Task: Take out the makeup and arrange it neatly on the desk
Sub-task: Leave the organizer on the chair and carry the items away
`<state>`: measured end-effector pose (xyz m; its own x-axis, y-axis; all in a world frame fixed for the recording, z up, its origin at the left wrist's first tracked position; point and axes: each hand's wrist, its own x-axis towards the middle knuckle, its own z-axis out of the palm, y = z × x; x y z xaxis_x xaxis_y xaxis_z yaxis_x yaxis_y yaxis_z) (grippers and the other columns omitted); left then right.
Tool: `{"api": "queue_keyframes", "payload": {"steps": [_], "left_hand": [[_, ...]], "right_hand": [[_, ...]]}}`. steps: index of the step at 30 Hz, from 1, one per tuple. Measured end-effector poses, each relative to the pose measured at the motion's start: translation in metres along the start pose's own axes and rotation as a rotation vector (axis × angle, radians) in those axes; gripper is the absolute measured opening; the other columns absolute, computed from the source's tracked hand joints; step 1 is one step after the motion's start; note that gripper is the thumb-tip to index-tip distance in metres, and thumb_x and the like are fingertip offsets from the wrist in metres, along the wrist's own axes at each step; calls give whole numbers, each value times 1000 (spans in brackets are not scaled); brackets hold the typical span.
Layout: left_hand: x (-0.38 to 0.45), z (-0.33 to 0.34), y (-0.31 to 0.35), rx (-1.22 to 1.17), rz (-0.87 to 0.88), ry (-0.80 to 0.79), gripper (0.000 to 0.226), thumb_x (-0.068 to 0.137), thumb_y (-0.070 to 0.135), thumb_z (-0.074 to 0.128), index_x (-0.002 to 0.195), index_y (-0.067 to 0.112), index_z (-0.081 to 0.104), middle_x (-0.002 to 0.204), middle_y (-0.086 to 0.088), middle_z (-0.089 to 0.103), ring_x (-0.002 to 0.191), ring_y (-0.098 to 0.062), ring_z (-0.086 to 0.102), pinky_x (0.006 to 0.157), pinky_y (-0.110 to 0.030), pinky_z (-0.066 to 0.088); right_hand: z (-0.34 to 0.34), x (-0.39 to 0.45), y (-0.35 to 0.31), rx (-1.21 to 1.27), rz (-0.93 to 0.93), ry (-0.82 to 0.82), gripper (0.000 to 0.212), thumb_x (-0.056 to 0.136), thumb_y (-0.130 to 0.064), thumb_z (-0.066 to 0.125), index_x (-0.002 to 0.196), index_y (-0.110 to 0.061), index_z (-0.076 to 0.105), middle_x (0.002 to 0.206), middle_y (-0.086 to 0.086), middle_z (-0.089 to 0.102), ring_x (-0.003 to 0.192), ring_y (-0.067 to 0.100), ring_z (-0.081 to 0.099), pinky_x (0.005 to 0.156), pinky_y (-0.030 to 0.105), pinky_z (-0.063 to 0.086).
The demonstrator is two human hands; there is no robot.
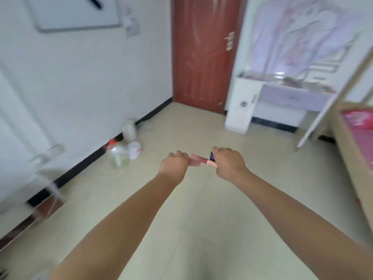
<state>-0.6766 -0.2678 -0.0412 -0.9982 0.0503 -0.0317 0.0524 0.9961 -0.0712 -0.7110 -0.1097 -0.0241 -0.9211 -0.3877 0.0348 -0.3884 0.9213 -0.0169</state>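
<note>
Pink and dark, the small makeup items [203,160] sit between two hands held out over the bare floor [201,199], well apart from any furniture. The left hand [175,164] has its grip closed on the pinkish end of the items; the right hand [228,161] has its grip closed around a pink tube and a dark piece beside it. Motion blur prevents an exact count or identification of the items. The table [292,97], a lilac-fronted dressing unit beside the brown door [201,53], stands across the room to the right; what lies on its top is too blurred to identify. Judged from this position, the removal step appears complete for these items, while carrying them to the table and arranging them neatly there remains outstanding. Bottles [121,156] stand against the left wall.
</note>
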Motion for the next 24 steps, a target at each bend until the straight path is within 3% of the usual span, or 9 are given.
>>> {"api": "queue_keyframes", "payload": {"steps": [9,13,21,24], "left_hand": [[253,-64,192,37,344,114,39,84,-6,40,123,3,38,120,-12,45,111,-30,46,82,-36,46],[370,-75,248,38,414,163,40,85,-5,42,124,4,36,120,-13,44,111,-29,46,81,-35,46],[618,-106,331,84,501,167,39,85,-6,42,123,3,36,122,-12,44,109,-28,47,80,-33,46],[696,-111,363,129,531,265,37,80,0,55,116,2,45,114,-11,51,101,-24,54,73,-28,49]], "right_hand": [[-33,84,268,-91,473,155,30,80,-5,52,108,-11,44,107,7,56,97,26,53,74,32,40],[-35,156,362,-65,577,212,30,80,-4,52,108,-10,44,109,8,55,102,27,52,79,32,40],[-33,307,544,-32,763,175,25,81,-11,54,105,-13,45,106,5,57,100,23,54,75,31,40],[-31,358,609,-62,784,165,27,82,-17,57,105,-13,44,105,4,57,99,23,55,74,30,40]]}}
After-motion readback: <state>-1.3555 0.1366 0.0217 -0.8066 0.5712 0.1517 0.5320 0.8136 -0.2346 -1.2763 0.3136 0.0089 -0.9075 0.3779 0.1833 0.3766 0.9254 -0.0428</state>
